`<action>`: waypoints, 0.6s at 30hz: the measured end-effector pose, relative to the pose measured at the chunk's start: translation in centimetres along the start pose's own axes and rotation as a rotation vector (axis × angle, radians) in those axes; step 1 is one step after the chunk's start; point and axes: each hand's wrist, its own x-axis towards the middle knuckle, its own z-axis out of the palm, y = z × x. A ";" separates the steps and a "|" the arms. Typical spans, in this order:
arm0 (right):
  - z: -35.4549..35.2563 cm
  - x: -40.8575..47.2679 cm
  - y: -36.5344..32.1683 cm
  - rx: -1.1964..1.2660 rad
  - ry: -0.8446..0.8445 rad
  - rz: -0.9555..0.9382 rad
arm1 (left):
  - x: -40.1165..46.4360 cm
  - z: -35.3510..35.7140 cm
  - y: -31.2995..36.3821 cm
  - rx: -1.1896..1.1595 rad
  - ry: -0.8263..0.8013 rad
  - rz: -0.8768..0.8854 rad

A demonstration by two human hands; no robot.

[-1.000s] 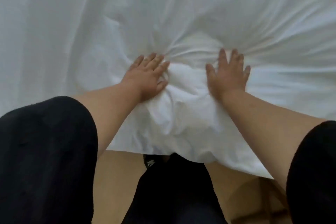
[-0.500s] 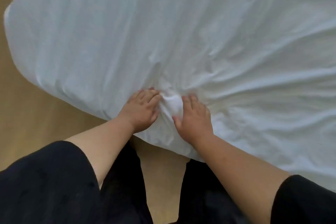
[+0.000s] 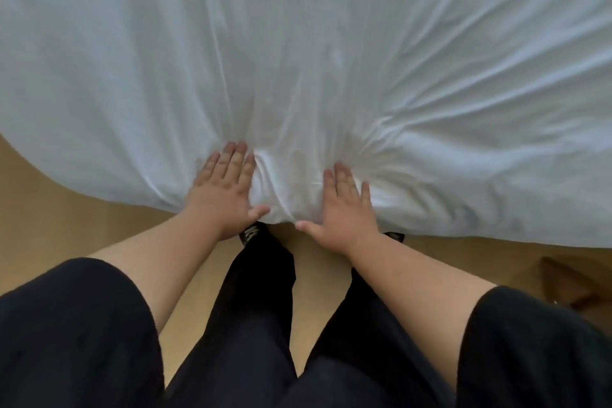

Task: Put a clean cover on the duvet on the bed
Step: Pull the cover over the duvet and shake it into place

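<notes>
The white duvet in its cover (image 3: 331, 60) fills the upper part of the head view, spread over the bed with its near edge hanging just in front of me. Creases fan out from a bunched ridge of fabric near that edge. My left hand (image 3: 225, 189) lies flat on the cover left of the ridge, fingers straight and together. My right hand (image 3: 344, 209) presses flat on the cover right of the ridge, fingers spread. Neither hand holds fabric. The bed beneath is hidden by the duvet.
Tan wooden floor (image 3: 66, 209) shows below the duvet's edge on both sides. My dark-trousered legs (image 3: 258, 291) and shoes stand close to the bed. A brown wooden object (image 3: 569, 288) sits on the floor at the right.
Both hands were curled close together around the bunched fabric; now they lie flat and further apart on either side of it. The view has shifted back toward the bed's edge.
</notes>
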 end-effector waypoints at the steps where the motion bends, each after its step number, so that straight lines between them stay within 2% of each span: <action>1: 1.2 -1.7 -0.7 -0.004 -0.042 -0.008 | -1.2 0.5 -0.9 0.047 -0.025 0.039; 3: 2.9 -4.2 -2.1 0.020 -0.056 0.035 | -3.3 1.6 -3.9 0.168 -0.003 0.108; 5: 3.4 -5.2 -3.4 0.040 -0.026 0.078 | -4.6 1.7 -7.1 0.224 0.113 0.139; 8: 3.5 -3.6 -4.4 -0.008 0.077 0.063 | -3.3 1.6 -11.0 0.194 0.307 0.084; 10: 3.8 -0.8 -4.6 -0.022 0.118 0.073 | -0.7 1.5 -12.0 0.176 0.387 0.138; 12: 4.2 1.6 -4.4 -0.009 0.183 0.066 | 0.9 1.4 -11.7 0.146 0.413 0.130; 15: 4.8 3.1 -3.6 0.070 0.396 -0.003 | 1.1 0.7 -11.1 0.094 0.370 0.092; 18: 1.5 1.3 -3.3 0.200 0.353 0.068 | -1.1 -1.2 -10.7 0.018 0.379 0.064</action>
